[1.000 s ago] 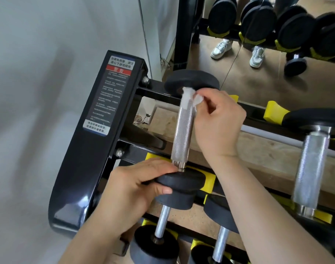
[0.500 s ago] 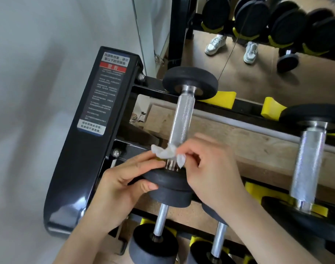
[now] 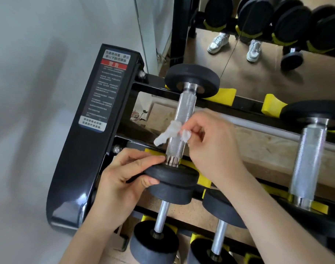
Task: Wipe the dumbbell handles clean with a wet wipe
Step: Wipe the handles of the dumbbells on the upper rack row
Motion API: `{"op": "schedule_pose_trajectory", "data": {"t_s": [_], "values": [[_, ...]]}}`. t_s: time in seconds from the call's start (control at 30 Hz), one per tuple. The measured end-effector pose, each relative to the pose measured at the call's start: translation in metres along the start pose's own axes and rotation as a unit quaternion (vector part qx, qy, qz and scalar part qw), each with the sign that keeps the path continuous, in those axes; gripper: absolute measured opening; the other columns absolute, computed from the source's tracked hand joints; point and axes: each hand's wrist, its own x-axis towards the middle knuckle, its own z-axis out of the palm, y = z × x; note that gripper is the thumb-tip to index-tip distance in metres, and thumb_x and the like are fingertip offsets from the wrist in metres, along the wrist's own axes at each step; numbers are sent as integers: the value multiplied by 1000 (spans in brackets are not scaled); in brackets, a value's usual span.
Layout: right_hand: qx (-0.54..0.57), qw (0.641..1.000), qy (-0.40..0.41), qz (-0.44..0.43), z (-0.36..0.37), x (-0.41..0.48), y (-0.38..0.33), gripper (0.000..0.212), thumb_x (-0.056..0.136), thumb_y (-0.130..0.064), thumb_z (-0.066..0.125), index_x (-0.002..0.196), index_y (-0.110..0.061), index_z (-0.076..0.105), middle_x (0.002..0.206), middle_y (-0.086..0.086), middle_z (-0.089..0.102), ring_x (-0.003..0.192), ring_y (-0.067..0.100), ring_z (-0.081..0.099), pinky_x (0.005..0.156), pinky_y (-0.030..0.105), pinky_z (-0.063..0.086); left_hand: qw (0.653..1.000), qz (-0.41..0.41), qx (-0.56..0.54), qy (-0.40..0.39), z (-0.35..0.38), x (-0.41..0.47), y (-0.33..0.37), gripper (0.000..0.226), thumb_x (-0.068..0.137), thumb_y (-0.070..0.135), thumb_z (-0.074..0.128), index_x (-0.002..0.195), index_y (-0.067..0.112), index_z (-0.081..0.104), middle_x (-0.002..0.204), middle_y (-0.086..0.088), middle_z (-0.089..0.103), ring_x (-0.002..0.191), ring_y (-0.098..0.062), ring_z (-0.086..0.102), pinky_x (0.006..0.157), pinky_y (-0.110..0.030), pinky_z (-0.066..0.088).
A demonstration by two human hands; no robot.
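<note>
Here the dumbbell [image 3: 181, 119] lies on the top tier of the black rack [image 3: 82, 159], its knurled handle [image 3: 185, 107] running from near to far. The wet wipe [image 3: 167, 134], twisted into a strip, is looped round the handle a little nearer than its middle. One end sticks out to the left, free of any finger, and the other is bunched just right of the handle. The right hand [image 3: 214, 149] pinches that bunched end at its fingertips, fingers curled in together. The left hand [image 3: 124, 180] grips the dumbbell's near head [image 3: 172, 175], fingers pressed together across its top face with a tip touching the smooth collar, thumb against the rim. A second dumbbell [image 3: 309, 159] rests well apart to the right.
</note>
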Motion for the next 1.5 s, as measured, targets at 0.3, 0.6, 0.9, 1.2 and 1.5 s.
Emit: {"op": "schedule_pose_trajectory", "data": {"t_s": [0.3,0.6,0.9,1.2,1.5], "values": [[30,999,-14,34,3,-13,3,21,70,4,59,68,-16,61,66,-4,58,61,12,54,57,38,46,994,-49,-94,0,2,-2,0,33,82,46,69,113,34,70,112,6,61,106,-27,62,91,-48,51],[-5,999,-51,17,5,-9,-10,22,74,3,62,70,-19,64,66,-12,51,64,4,48,53,19,35,980,-80,-182,-29,-3,1,1,35,77,31,76,111,21,71,111,2,61,105,-12,63,92,-20,49],[-6,999,-32,29,1,-20,-2,22,74,5,65,70,-17,61,65,-11,51,62,9,49,52,21,34,985,-82,-152,-22,1,-2,5,35,75,35,72,110,38,72,113,10,62,109,-16,62,96,-28,50],[44,997,29,57,0,-1,3,16,78,0,63,71,-15,62,66,-9,55,63,9,50,56,28,41,983,-156,-98,-7,8,-15,30,45,77,23,71,117,41,66,133,11,55,129,-12,50,108,-35,42],[76,983,-158,62,-26,-15,8,14,86,-9,63,80,-22,66,66,-9,60,63,2,55,52,13,37,933,-263,151,194,98,-8,72,105,51,64,77,139,30,31,134,7,46,122,-14,48,89,-30,49]]}}
